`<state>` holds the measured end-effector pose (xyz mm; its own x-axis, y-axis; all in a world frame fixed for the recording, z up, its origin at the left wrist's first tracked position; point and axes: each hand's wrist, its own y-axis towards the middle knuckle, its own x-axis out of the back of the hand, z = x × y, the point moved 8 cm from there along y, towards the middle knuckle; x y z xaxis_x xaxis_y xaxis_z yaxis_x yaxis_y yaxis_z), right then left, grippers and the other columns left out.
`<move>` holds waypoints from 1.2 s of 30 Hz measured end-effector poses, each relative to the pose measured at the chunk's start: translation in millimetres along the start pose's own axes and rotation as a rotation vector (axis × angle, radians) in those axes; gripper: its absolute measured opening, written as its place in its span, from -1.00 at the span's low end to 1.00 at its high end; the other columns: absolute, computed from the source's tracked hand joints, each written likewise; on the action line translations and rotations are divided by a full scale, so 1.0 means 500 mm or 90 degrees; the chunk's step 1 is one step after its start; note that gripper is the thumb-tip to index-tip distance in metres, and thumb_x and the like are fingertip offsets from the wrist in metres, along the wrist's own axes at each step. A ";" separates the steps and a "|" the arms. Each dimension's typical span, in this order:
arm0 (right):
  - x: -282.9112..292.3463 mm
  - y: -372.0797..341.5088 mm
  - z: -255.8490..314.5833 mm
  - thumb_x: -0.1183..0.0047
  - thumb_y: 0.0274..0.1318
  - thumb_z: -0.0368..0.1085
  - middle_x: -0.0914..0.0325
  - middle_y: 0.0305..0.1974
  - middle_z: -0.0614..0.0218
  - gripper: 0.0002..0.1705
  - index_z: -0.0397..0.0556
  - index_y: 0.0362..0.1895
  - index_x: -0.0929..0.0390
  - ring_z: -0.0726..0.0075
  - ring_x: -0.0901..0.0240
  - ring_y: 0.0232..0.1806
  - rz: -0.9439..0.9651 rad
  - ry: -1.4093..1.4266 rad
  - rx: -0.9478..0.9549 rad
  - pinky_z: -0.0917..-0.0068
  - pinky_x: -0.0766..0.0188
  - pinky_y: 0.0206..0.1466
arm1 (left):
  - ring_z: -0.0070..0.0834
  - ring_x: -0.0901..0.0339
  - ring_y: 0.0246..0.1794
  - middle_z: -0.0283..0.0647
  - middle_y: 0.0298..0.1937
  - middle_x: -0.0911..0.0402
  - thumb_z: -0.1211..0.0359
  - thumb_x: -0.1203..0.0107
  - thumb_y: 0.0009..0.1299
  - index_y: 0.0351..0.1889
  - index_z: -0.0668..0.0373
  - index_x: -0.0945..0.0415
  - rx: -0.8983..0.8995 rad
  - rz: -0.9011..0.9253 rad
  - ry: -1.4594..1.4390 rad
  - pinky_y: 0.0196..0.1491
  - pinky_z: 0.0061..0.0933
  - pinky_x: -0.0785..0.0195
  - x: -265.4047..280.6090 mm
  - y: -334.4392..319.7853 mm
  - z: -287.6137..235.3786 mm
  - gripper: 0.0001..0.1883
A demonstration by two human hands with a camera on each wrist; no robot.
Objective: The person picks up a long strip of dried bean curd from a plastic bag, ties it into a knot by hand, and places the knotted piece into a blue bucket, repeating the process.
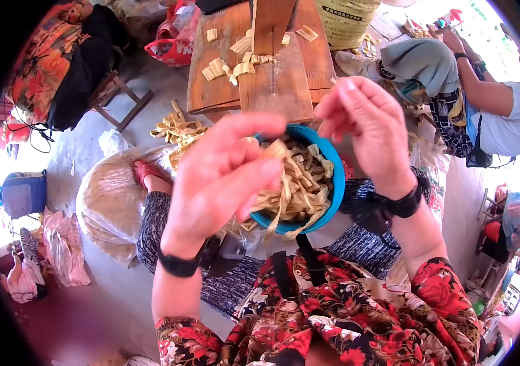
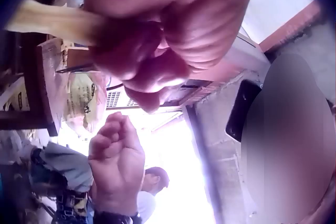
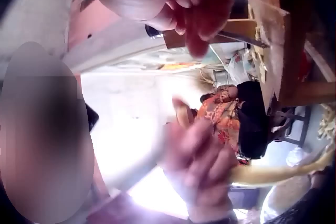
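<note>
My left hand [image 1: 220, 174] is over the left side of a teal bucket [image 1: 337, 183]. It pinches a long, pale yellow, flat strip [image 2: 58, 23] that looks like dried plant material. Part of that strip hangs from the fist in the right wrist view. The bucket holds many similar limp, tan strips [image 1: 304, 192]. Beyond the bucket's right rim my right hand [image 1: 370, 125] is raised, its fingers loosely bent and nothing visible between them. In the left wrist view the fingertips of the right hand are bunched together.
A wooden bench [image 1: 217, 91] with short cut pieces [image 1: 214, 69] and an upright board [image 1: 271, 30] stands ahead. More strips [image 1: 178, 129] lie left of the bucket near a plastic-wrapped bundle [image 1: 107, 201]. A seated person [image 1: 504, 110] is at the right, a yellow sack [image 1: 346, 21] behind.
</note>
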<state>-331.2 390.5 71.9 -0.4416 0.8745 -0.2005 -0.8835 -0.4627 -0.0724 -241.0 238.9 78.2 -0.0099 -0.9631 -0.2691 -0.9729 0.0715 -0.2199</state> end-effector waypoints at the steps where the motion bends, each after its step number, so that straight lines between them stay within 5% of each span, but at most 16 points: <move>1: 0.011 -0.005 0.004 0.16 0.26 -0.11 -0.56 -0.36 0.28 -0.67 -0.11 -0.31 -0.48 0.53 -0.50 -0.38 -0.025 0.018 0.000 0.64 -0.38 -0.33 | -0.76 -0.29 -0.75 -0.24 -0.51 -0.53 0.45 -0.08 0.29 -0.03 0.28 -0.37 0.005 0.014 -0.017 -0.71 -0.80 -0.08 0.003 -0.020 -0.002 -0.70; 3: -0.006 -0.020 0.011 0.16 0.26 -0.09 -0.56 -0.33 0.31 -0.64 -0.14 -0.27 -0.50 0.56 -0.48 -0.34 0.004 -0.069 -0.015 0.64 -0.37 -0.26 | -0.75 -0.29 -0.77 -0.23 -0.51 -0.54 0.46 -0.06 0.29 0.03 0.26 -0.33 -0.004 -0.012 -0.029 -0.73 -0.80 -0.07 0.006 -0.036 -0.003 -0.66; 7: -0.112 -0.076 -0.018 -0.02 0.16 -0.27 -0.51 -0.33 0.42 -0.73 -0.16 -0.11 -0.51 0.63 -0.38 -0.30 0.173 0.045 -0.050 0.66 -0.34 -0.23 | -0.75 -0.31 -0.76 -0.24 -0.49 -0.55 0.39 -0.03 0.34 0.11 0.23 -0.27 -0.027 -0.007 -0.024 -0.71 -0.79 -0.09 -0.026 -0.016 -0.009 -0.61; 9: -0.108 -0.077 -0.001 0.01 0.17 -0.32 -0.49 -0.38 0.41 -0.78 -0.18 -0.14 -0.51 0.62 -0.38 -0.36 0.135 -0.053 0.036 0.67 -0.34 -0.28 | -0.74 -0.32 -0.75 -0.25 -0.48 -0.55 0.37 -0.01 0.35 0.13 0.22 -0.25 -0.040 0.007 -0.071 -0.70 -0.79 -0.10 -0.037 -0.008 0.001 -0.60; 13: -0.082 -0.081 -0.008 0.04 0.19 -0.31 -0.49 -0.44 0.37 -0.80 -0.21 -0.23 -0.49 0.58 -0.43 -0.42 0.068 0.027 0.044 0.63 -0.39 -0.31 | -0.70 -0.36 -0.72 -0.28 -0.46 -0.55 0.37 -0.03 0.35 0.20 0.18 -0.18 -0.016 -0.001 0.036 -0.66 -0.75 -0.16 -0.048 -0.024 0.010 -0.53; 17: 0.011 -0.059 0.027 0.11 0.22 -0.27 -0.53 -0.46 0.27 -0.76 -0.22 -0.27 -0.48 0.45 -0.51 -0.50 -0.099 0.108 0.096 0.54 -0.50 -0.33 | -0.68 -0.39 -0.73 -0.22 -0.48 -0.56 0.45 -0.08 0.27 -0.11 0.28 -0.48 -0.270 0.056 0.334 -0.71 -0.73 -0.13 -0.064 -0.096 -0.040 -0.77; 19: 0.053 -0.059 0.064 0.14 0.24 -0.27 -0.54 -0.47 0.24 -0.76 -0.21 -0.28 -0.47 0.41 -0.53 -0.53 -0.133 0.177 0.162 0.52 -0.53 -0.37 | -0.69 -0.41 -0.71 -0.20 -0.49 -0.57 0.47 -0.09 0.25 -0.29 0.31 -0.54 -0.289 0.156 0.273 -0.70 -0.71 -0.18 -0.076 -0.121 -0.048 -0.88; 20: 0.053 -0.065 0.077 0.15 0.24 -0.27 -0.53 -0.48 0.23 -0.76 -0.21 -0.28 -0.45 0.39 -0.53 -0.53 -0.137 0.174 0.169 0.53 -0.53 -0.38 | -0.66 -0.42 -0.71 -0.18 -0.48 -0.57 0.38 -0.09 0.28 -0.26 0.34 -0.53 -0.190 0.147 0.235 -0.69 -0.71 -0.19 -0.065 -0.113 -0.032 -0.81; 21: 0.048 -0.079 0.093 0.16 0.25 -0.27 -0.53 -0.50 0.23 -0.76 -0.22 -0.27 -0.44 0.36 -0.54 -0.54 -0.142 0.172 0.173 0.53 -0.53 -0.40 | -0.59 -0.49 -0.57 -0.17 -0.43 -0.57 0.24 -0.08 0.29 -0.25 0.36 -0.52 0.041 0.059 0.124 -0.56 -0.62 -0.30 -0.041 -0.099 0.007 -0.69; 23: -0.019 -0.114 0.113 0.16 0.24 -0.31 -0.51 -0.44 0.24 -0.79 -0.24 -0.27 -0.41 0.32 -0.54 -0.49 -0.109 0.051 0.205 0.51 -0.52 -0.37 | -0.51 -0.52 -0.33 -0.19 -0.35 -0.58 0.13 -0.07 0.29 -0.23 0.37 -0.52 0.024 0.003 0.090 -0.29 -0.53 -0.36 -0.020 -0.050 0.033 -0.60; 24: -0.047 -0.132 0.097 0.12 0.22 -0.34 -0.50 -0.42 0.27 -0.82 -0.23 -0.27 -0.41 0.40 -0.52 -0.42 -0.052 0.018 0.179 0.56 -0.47 -0.35 | -0.47 -0.49 -0.16 -0.22 -0.25 -0.57 0.21 -0.10 0.26 -0.21 0.38 -0.51 0.151 0.026 0.210 -0.07 -0.47 -0.30 -0.010 -0.034 0.047 -0.64; 27: -0.116 -0.168 0.073 0.09 0.22 -0.35 -0.54 -0.40 0.27 -0.84 -0.23 -0.27 -0.41 0.55 -0.47 -0.36 0.167 -0.183 0.191 0.61 -0.43 -0.33 | -0.47 -0.49 -0.14 -0.23 -0.17 -0.55 0.30 -0.13 0.24 -0.24 0.39 -0.51 -0.101 0.025 0.348 0.00 -0.48 -0.26 -0.029 -0.010 0.032 -0.70; 28: -0.100 -0.160 0.047 0.11 0.23 -0.34 -0.54 -0.40 0.28 -0.83 -0.24 -0.28 -0.41 0.55 -0.48 -0.37 0.116 -0.145 0.098 0.61 -0.44 -0.33 | -0.48 -0.49 -0.14 -0.21 -0.15 -0.54 0.45 -0.10 0.22 -0.22 0.37 -0.48 -0.150 -0.012 0.458 0.01 -0.49 -0.28 -0.031 -0.016 0.015 -0.79; 31: -0.049 -0.125 -0.038 0.13 0.25 -0.25 -0.52 -0.45 0.33 -0.76 -0.21 -0.30 -0.41 0.54 -0.50 -0.46 -0.006 -0.026 -0.029 0.61 -0.48 -0.39 | -0.50 -0.52 -0.22 -0.20 -0.19 -0.55 0.52 -0.10 0.21 -0.15 0.32 -0.43 0.000 -0.013 -0.004 -0.13 -0.52 -0.40 -0.019 -0.029 0.046 -0.76; 32: -0.050 -0.119 -0.056 0.11 0.24 -0.23 -0.51 -0.46 0.35 -0.76 -0.19 -0.31 -0.41 0.55 -0.48 -0.50 0.010 0.016 -0.068 0.64 -0.47 -0.42 | -0.53 -0.53 -0.33 -0.21 -0.25 -0.54 0.53 -0.13 0.19 -0.11 0.26 -0.39 0.036 -0.020 -0.115 -0.35 -0.58 -0.47 -0.022 -0.033 0.054 -0.71; 36: -0.087 -0.113 -0.105 0.03 0.20 -0.18 -0.44 -0.54 0.49 -0.76 -0.10 -0.36 -0.41 0.69 -0.35 -0.62 0.071 0.130 -0.117 0.76 -0.29 -0.58 | -0.55 -0.53 -0.42 -0.25 -0.33 -0.54 0.47 -0.18 0.19 -0.18 0.28 -0.41 0.042 0.000 -0.192 -0.47 -0.58 -0.47 -0.046 -0.021 0.053 -0.74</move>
<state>-253.6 370.8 33.3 -0.4771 0.7783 -0.4081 -0.7804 -0.5888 -0.2105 -224.6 267.2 61.7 0.0691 -0.8434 -0.5329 -0.9557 0.0972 -0.2778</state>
